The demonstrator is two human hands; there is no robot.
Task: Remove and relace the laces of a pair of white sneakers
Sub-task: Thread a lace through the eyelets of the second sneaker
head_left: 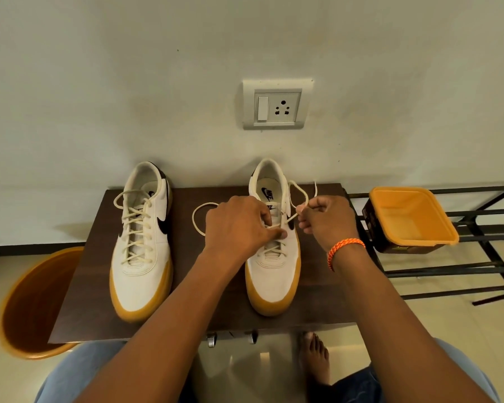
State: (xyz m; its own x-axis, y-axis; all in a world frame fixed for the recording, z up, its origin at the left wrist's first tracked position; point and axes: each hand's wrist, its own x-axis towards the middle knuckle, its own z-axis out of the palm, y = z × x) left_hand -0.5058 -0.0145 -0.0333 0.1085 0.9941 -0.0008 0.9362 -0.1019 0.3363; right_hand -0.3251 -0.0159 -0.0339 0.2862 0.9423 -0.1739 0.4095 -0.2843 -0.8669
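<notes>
Two gum-soled white sneakers: left one (pixel 141 242) laced, right one (pixel 272 257) half-laced.

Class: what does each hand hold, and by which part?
Both pinch the right sneaker's lace: right hand its loose right end, left hand where it crosses the eyelets.

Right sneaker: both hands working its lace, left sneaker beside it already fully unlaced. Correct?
Not quite. The head view shows the left sneaker still laced up through its eyelets, not unlaced. The rest holds: the left hand and right hand both work the lace of the right sneaker.
</notes>
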